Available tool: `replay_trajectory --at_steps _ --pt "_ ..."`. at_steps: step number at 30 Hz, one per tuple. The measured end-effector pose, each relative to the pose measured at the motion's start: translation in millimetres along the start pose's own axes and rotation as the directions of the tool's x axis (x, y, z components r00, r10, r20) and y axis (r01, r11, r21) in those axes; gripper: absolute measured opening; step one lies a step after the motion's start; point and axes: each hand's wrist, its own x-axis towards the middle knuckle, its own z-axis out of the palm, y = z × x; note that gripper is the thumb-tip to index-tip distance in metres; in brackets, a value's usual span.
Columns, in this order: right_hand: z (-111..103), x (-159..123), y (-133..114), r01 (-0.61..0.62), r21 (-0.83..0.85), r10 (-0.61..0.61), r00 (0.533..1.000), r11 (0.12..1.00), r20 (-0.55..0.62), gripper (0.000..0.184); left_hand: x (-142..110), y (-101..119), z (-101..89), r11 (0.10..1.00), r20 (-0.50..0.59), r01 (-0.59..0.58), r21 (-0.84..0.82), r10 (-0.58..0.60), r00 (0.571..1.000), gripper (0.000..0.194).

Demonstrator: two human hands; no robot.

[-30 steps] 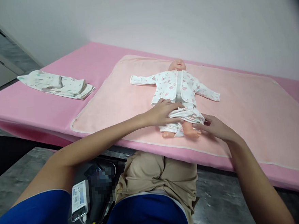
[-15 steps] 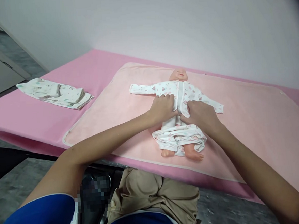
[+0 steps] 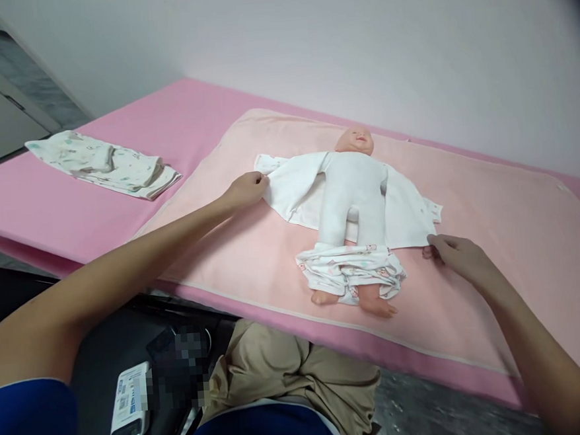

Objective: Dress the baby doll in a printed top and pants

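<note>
Head view, doll: the doll [image 3: 353, 185] lies on its back on the peach mat [image 3: 499, 229], head toward the wall, white torso uncovered.
Jacket: the jacket [image 3: 408, 209] lies under and beside the doll, its front panels folded outward with their plain inner side up; whether the arms are inside the sleeves is hidden.
Left hand: fingers of the left hand [image 3: 249, 188] pinch the edge of one panel.
Right hand: the right hand [image 3: 454, 252] pinches the lower corner of the other panel.
Trousers: the printed trousers [image 3: 346, 266] are bunched around the lower legs, feet showing below.
Folded clothes: the folded clothes [image 3: 122, 168] lie on the pink tabletop [image 3: 164, 117], well apart from the doll.
Step in hand: seemingly, spreading the jacket front wide.
Next move: probably calls for a light grip near the sleeves, with the doll steadied.
</note>
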Motion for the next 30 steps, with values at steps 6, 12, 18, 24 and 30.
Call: replay_trajectory --at_steps 6,12,18,24,30 --pt "-1.8 -21.3 -63.5 0.202 0.041 -0.196 0.975 0.979 -0.106 0.035 -23.6 72.7 -1.8 0.977 -0.121 -0.212 0.003 0.211 0.97 0.058" --pt "14.6 -8.5 -126.5 0.653 0.363 -0.743 0.631 0.665 0.224 0.027 -24.6 159.3 5.5 0.757 0.544 -0.505 -0.415 0.651 0.53 0.031" --pt "29.1 -9.7 -136.1 0.695 0.449 -0.819 0.39 0.561 0.42 0.026 -5.2 165.8 24.4 0.763 0.667 -0.504 -0.405 0.624 0.408 0.037" --pt "33.5 -6.6 -120.3 0.193 0.677 -0.655 0.534 0.71 0.534 0.032 -7.6 151.0 34.3 0.767 0.646 -0.146 -0.625 0.614 0.453 0.043" --pt "35.0 -3.1 -116.7 -0.384 0.716 -0.451 0.581 0.583 0.678 0.05 -13.3 149.2 28.8 0.675 0.642 0.215 -0.706 0.48 0.598 0.039"
